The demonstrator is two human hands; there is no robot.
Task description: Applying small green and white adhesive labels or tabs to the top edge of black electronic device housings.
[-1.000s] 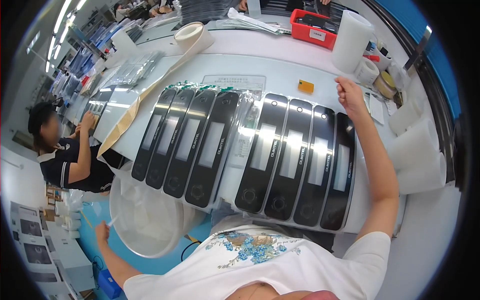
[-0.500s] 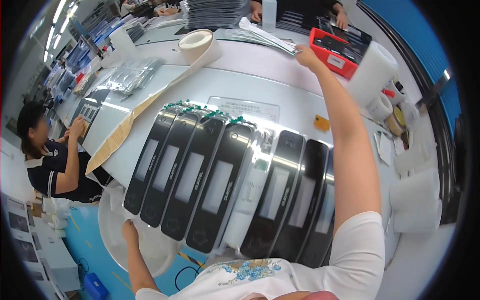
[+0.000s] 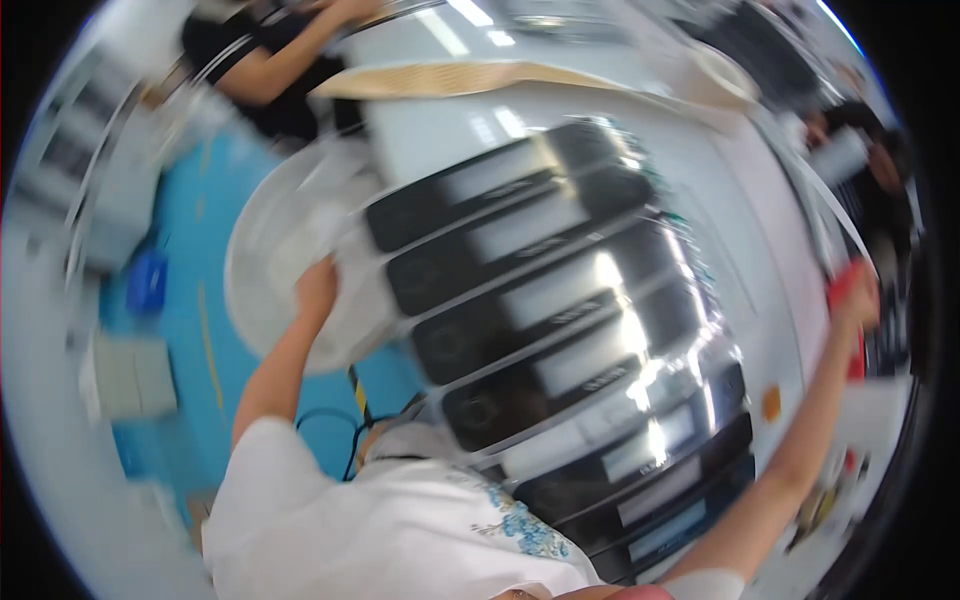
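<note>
My left hand point(image 3: 317, 287) hangs over the near side of a round white bin point(image 3: 250, 255) on the floor; motion blur smears its fingers. Translucent scraps lie in the bin. My right hand point(image 3: 858, 300) is stretched far out to the right beside a red box point(image 3: 843, 292). Its fingers are bent around the end of a thin white strip point(image 3: 848, 217), though blur softens the grip. Between my arms, a row of black front panels point(image 3: 470, 335) with pale windows lies on the table. Green tabs point(image 3: 672, 215) line the panels' far ends.
A roll of tan paper tape point(image 3: 722, 78) trails a long strip point(image 3: 450, 80) across the table. A small orange piece point(image 3: 771, 403) lies near my right forearm. One co-worker point(image 3: 262, 75) sits beyond the bin, another point(image 3: 880, 165) across the table. Cables point(image 3: 335, 425) lie on the blue floor.
My view has turned left and tilted, so the table now slants. My right hand has moved from the white strips' end to beside the red box; my left hand is now over the bin.
</note>
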